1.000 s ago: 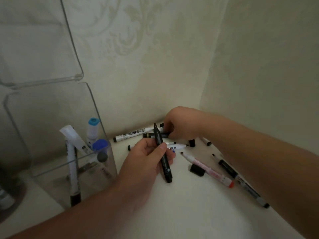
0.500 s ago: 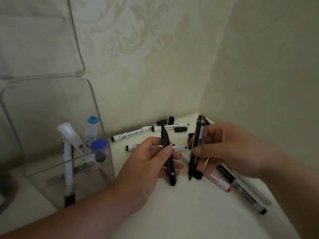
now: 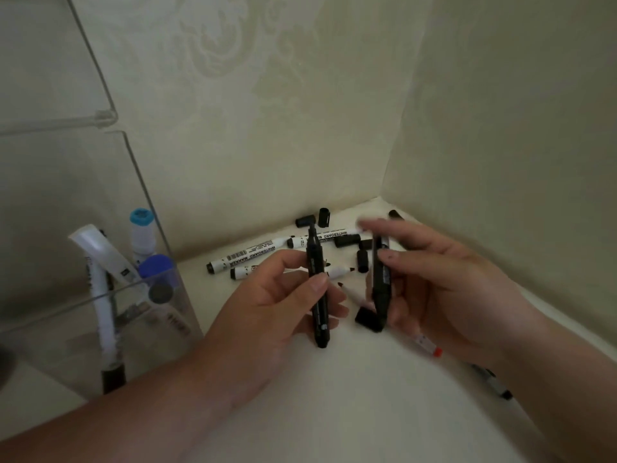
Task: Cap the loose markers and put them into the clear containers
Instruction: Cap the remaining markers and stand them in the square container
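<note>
The black marker in the left hand stands almost where it did half a second ago, just below the middle of the frame. Its long axis runs nearly upright in the picture, the narrow nib toward the top and the blunt end toward the bottom. Thumb and fingers curl round its middle. To its right, the second black marker has swung from a lean to near upright, parallel to the first and just apart from it. The right hand pinches it between thumb and fingers, and one upper finger is stretched out and blurred. A second ago this hand was down among the pile at the corner. Whether the second marker wears a cap I cannot tell. A loose black cap lies on the cream surface just beside its lower end. Behind the hands lie white whiteboard markers and several more black caps, near the wall corner. A pink marker with a red end shows under the right hand. At the lower left, a clear container holds a white marker and blue-capped ones. A second clear container shows at the upper left.
</note>
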Demonstrator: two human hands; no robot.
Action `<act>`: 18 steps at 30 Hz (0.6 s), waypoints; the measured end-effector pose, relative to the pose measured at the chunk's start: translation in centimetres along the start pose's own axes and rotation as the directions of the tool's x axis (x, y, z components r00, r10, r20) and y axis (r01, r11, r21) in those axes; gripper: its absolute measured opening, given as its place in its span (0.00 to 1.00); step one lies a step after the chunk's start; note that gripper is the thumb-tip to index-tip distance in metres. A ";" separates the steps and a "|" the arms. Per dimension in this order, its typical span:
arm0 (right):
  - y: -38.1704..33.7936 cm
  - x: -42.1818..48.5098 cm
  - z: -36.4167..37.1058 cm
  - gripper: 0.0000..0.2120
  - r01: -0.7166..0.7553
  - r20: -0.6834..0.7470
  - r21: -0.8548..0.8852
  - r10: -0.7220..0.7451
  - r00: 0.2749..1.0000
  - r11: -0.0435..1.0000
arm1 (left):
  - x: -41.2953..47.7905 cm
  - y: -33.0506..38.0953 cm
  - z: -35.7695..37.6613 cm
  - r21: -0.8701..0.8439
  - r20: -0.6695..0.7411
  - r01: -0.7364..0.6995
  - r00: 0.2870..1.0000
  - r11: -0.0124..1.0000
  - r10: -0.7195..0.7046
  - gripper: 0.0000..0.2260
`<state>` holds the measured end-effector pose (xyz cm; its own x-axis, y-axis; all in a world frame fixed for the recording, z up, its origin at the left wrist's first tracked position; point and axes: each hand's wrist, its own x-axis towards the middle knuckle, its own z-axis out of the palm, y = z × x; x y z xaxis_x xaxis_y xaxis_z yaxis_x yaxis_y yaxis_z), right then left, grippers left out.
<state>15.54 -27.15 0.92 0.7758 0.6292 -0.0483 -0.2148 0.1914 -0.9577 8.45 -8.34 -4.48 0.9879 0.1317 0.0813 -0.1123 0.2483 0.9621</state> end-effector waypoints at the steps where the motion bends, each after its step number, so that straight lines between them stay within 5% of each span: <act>1: 0.0 -0.1 -0.1 0.22 -0.026 0.069 0.065 0.021 0.997 0.998 | 0.1 -0.1 -0.1 -0.006 0.002 0.001 1.000 1.000 -0.001 0.14; 4: -0.1 -0.7 0.0 0.19 -0.096 0.231 0.105 0.070 0.970 0.990 | 0.2 -0.4 -0.3 0.008 0.005 0.005 1.000 1.000 -0.005 0.11; 7: -0.2 -1.0 0.3 0.10 -0.105 0.087 -0.152 0.119 0.989 0.983 | 0.1 -0.4 -0.3 0.058 0.009 0.017 1.000 0.998 -0.017 0.14; 11: 0.3 -0.9 0.8 0.17 -0.063 -0.098 -0.536 0.013 0.995 0.842 | 0.1 -0.1 -0.4 0.045 0.031 0.050 0.998 0.998 -0.051 0.17; 18: 1.3 -0.5 1.2 0.10 -0.119 -0.138 -0.687 0.032 0.990 0.717 | -0.1 0.1 -0.3 0.044 0.084 0.078 0.993 0.996 -0.081 0.16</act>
<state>14.17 -26.30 0.08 0.8430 0.5248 -0.1175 0.1613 -0.4551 -0.8757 8.29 -8.08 -4.45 0.9992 0.0302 0.0243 -0.0302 0.2151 0.9761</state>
